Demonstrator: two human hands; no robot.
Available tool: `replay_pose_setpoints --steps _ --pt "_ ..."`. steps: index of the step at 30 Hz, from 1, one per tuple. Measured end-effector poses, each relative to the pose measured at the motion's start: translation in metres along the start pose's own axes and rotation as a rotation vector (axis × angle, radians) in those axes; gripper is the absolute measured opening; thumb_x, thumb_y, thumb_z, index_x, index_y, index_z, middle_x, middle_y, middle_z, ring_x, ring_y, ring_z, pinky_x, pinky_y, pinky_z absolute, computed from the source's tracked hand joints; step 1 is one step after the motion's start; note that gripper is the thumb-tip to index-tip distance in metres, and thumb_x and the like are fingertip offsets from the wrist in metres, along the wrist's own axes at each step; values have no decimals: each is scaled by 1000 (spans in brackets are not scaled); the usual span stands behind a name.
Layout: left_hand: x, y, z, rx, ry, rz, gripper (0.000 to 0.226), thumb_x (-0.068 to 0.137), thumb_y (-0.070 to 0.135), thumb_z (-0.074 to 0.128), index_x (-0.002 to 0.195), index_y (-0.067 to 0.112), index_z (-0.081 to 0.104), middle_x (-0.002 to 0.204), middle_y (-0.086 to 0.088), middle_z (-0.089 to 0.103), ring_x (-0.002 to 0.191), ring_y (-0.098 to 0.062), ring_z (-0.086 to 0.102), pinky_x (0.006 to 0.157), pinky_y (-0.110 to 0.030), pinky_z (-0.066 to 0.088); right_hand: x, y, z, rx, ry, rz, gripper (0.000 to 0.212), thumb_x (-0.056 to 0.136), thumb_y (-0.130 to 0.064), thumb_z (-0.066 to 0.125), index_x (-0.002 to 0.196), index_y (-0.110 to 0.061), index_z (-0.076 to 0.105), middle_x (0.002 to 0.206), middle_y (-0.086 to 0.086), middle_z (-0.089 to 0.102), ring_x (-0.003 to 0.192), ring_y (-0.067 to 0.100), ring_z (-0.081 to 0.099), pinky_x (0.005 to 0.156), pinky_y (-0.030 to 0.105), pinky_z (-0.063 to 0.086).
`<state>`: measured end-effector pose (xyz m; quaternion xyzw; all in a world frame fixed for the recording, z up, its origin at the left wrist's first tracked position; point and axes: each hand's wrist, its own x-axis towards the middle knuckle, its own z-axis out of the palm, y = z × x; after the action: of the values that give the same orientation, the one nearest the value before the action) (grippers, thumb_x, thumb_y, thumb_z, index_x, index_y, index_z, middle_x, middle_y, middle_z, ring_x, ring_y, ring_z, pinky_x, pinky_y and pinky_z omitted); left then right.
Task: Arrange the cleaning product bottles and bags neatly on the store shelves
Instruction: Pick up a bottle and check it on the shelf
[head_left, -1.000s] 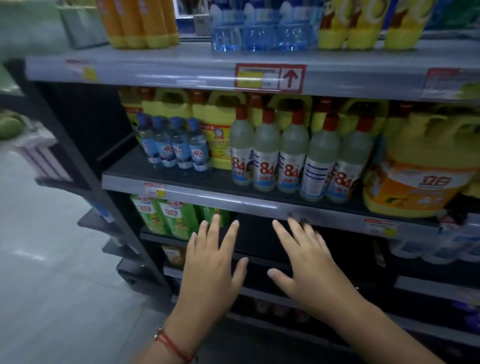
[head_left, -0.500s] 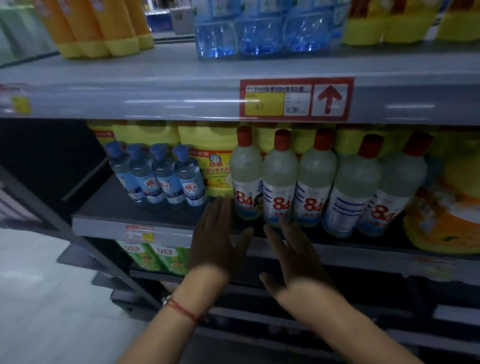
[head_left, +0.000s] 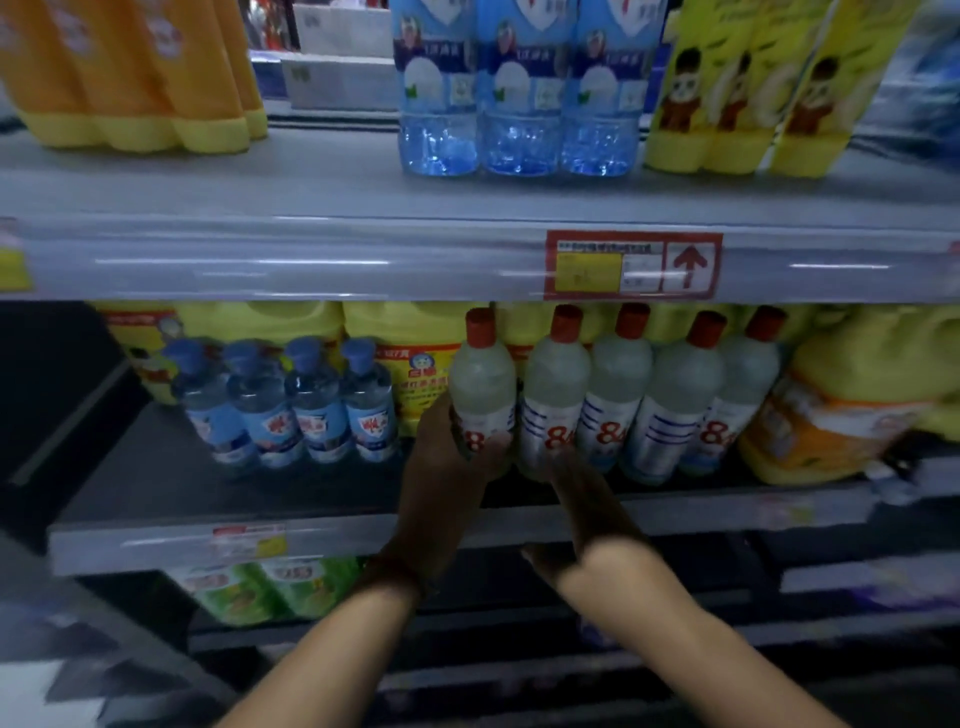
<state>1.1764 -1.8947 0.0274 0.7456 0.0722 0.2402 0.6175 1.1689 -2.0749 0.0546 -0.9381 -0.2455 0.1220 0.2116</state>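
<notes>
A person's left hand (head_left: 452, 457) grips the lower body of the leftmost red-capped bottle (head_left: 483, 384) in a row of five on the middle shelf (head_left: 156, 488) of a store aisle, fingers and thumb curled round the label. The right hand (head_left: 582, 499) lies with straight fingers against the base of the second bottle (head_left: 553, 395), holding nothing.

The gripped bottle stands at the left end of its row, just beside a yellow jug (head_left: 415, 364) and close to four small blue-capped bottles (head_left: 291, 400). It looks like semi-clear rigid plastic filled with pale liquid (so probably fairly heavy for its size, and stiff enough not to buckle under a firm grip). The smooth wall and glossy label may be slippery; the waisted lower half, where the hand already sits, seems the surest hold, while the narrow neck under the cap would give less control.

Red numerals reading "84" show on several labels, above blue stripes. Other print is too blurred to read. A price tag (head_left: 634, 265) on the upper shelf's edge carries a red arrow pointing upward. Above it stand blue bottles (head_left: 519, 88) and orange ones (head_left: 130, 67).
</notes>
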Motion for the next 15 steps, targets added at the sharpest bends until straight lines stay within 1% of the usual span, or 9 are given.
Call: replay_pose_setpoints --steps 1,3,5,7,8,10,12,13,15 --pt "-6 3 -4 14 29 -8 46 88 22 78 126 35 57 117 26 67 109 5 63 88 -17 51 -2 -4 0 44 18 20 89 97 -47 60 148 -48 -13 149 -29 -20 154 8 -7 119 19 3" --pt "-21 12 -14 7 59 1 45 85 14 80 117 37 57 108 32 67 104 8 63 81 -6 46 -7 -16 -2 159 83 20 91 95 -43 65 152 -48 -6 157 -28 -6 153 4 1 117 16 9" --pt "-39 25 -26 -107 53 -8 47 83 10 81 116 34 59 109 28 70 106 2 66 84 -10 49 -15 -30 -3 277 160 -13 89 91 -41 71 154 -47 8 155 -28 13 148 -2 14 114 13 18" --pt "-60 44 -39 -204 -15 -29 47 83 14 82 123 27 60 113 16 73 107 -5 69 87 -18 54 -27 -45 -3 363 221 -39 86 85 -47 76 153 -44 23 151 -24 31 139 -4 31 113 18 32" --pt "-70 53 -45 -219 -60 -44 46 83 15 82 124 23 61 112 12 75 104 -6 71 86 -19 55 -35 -52 -3 410 230 -42 78 81 -50 78 146 -45 35 147 -21 44 133 -3 42 110 24 42" --pt "-90 65 -55 -265 -147 -98 49 80 21 86 123 19 62 110 9 75 101 -7 72 81 -19 55 -53 -65 1 519 231 -39 54 77 -43 82 123 -43 54 124 -15 66 113 0 62 94 31 55" --pt "-105 66 -59 -293 -219 -167 61 70 40 84 123 23 58 111 13 74 102 -6 72 80 -19 56 -72 -74 9 614 241 -30 51 77 -29 84 119 -40 58 112 -13 72 102 2 69 85 26 57" --pt "-111 66 -60 -316 -249 -207 64 67 46 80 123 26 57 111 13 74 102 -7 71 79 -21 57 -82 -76 15 664 242 -8 54 77 -24 85 120 -41 58 112 -14 72 102 3 69 86 26 57" --pt "-122 63 -56 -453 -293 -316 61 72 47 77 125 24 56 114 4 74 105 -16 72 81 -28 59 -101 -75 28 743 250 60 59 76 -22 86 123 -43 57 113 -11 73 104 8 71 90 34 57"
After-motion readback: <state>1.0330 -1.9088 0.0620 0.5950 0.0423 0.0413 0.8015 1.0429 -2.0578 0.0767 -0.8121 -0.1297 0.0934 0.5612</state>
